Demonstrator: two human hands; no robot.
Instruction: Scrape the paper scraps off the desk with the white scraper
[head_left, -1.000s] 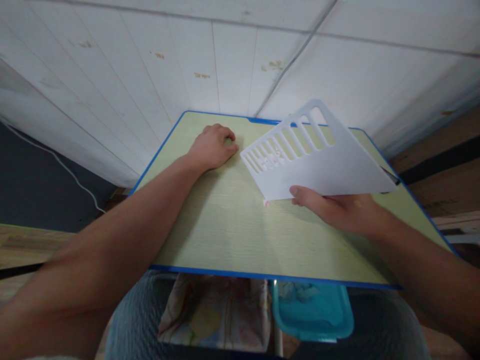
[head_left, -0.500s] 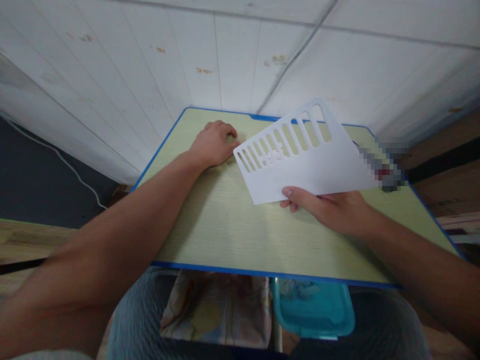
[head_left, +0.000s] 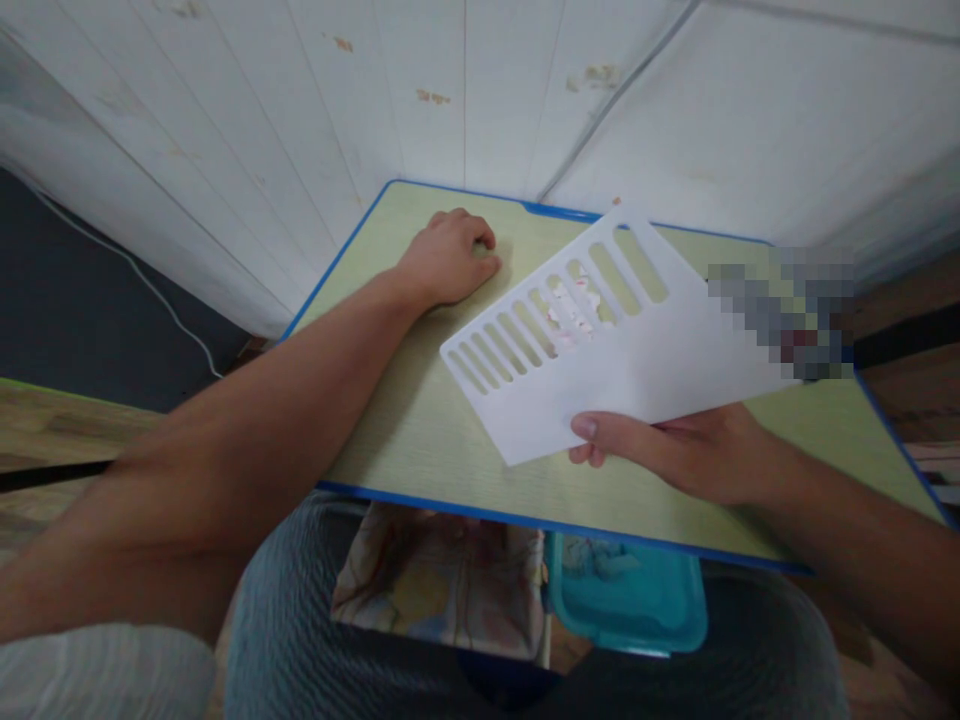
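My right hand (head_left: pixel 675 445) grips a thin white card with a row of graded slots (head_left: pixel 645 350) by its lower edge, thumb on top and fingers underneath. The card is held at a slant over a pale green tabletop (head_left: pixel 420 430), its widest slots at the far end. Through the middle slots show small white scraps with reddish marks (head_left: pixel 574 310), seemingly on the table. My left hand (head_left: pixel 450 258) rests on the table left of the card, fingers loosely curled, thumb close to the index finger, with nothing visible in it.
A pixelated object (head_left: pixel 802 320) lies at the table's right side. Beneath the front edge, between my knees, are a patterned cloth bag (head_left: pixel 442 590) and a turquoise plastic container (head_left: pixel 637 600) with pale contents. A white plank wall (head_left: pixel 300 130) with a grey cable (head_left: pixel 622 95) borders the back.
My right hand has brought the white card slightly nearer and lower, turning it a little. More white scraps show through its slots. The view has shifted; my left hand stays on the table.
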